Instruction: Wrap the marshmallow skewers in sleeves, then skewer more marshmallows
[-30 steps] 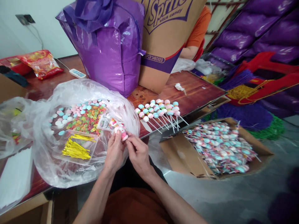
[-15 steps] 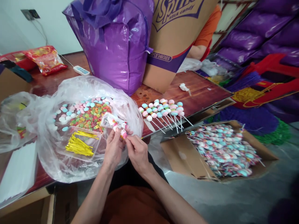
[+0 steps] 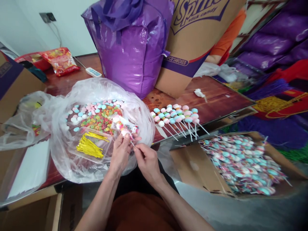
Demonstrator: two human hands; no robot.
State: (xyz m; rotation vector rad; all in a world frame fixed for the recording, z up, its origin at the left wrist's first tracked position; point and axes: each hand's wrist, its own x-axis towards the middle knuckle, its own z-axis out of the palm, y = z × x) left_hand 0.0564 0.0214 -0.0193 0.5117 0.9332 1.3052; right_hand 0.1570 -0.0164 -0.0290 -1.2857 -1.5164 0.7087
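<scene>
My left hand [image 3: 121, 151] is closed around the lower end of a candy stick [image 3: 122, 127] with pink, white and orange pieces in a clear printed wrapper. My right hand [image 3: 148, 158] pinches at the bottom of the same candy stick, by its stick end. Both hands are over the near right part of a clear plastic bag [image 3: 134, 107]. On that bag lie ring candies [image 3: 99, 118] in green, orange and yellow, and round pastel candies [image 3: 81, 114]. Left of my hands is a clear tray [image 3: 109, 146] of yellow twist ties [image 3: 90, 147].
Unwrapped candy sticks [image 3: 174, 114] lie at the table's right edge. A cardboard box [image 3: 190, 166] of wrapped candy sticks [image 3: 243, 163] stands below right. A purple bag [image 3: 130, 54] and a large carton [image 3: 179, 77] stand behind. Another person's orange sleeve [image 3: 228, 35] shows beyond the carton.
The candy stick now sits deeper in the wrapper, pointing up and left. My right hand has shifted down to the stick end. The whole view has swung left.
</scene>
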